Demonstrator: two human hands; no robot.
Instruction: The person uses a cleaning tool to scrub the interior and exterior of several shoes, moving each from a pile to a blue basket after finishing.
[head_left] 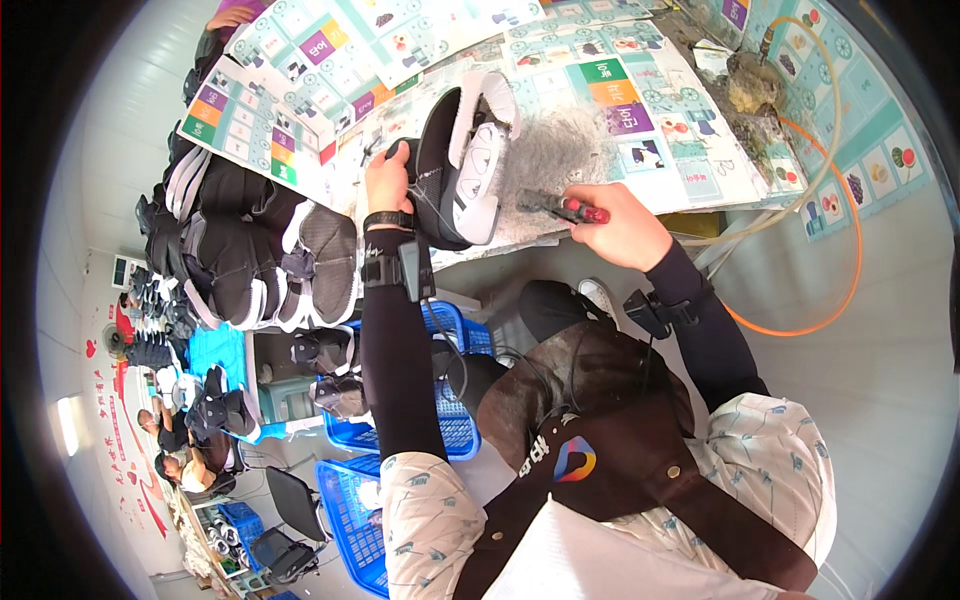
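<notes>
My left hand [388,188] is closed around a black shoe [480,170] with a white and grey sole. The shoe is tipped on its side over the worktable's front edge, its sole turned to the right. My right hand [625,232] grips a small hand tool [566,207] with red on its handle and a dark front end. Its exact kind is not clear. The tool points left toward the sole, with a gap between them. Below it lies grey dust [560,150] on the table covering.
Printed sheets cover the worktable [700,150]. Many black shoes [235,235] are stacked at the left. Blue baskets [350,515] stand below. An orange hose [858,255] loops at the right. A co-worker's hand [232,16] shows at the far left; other people sit further off.
</notes>
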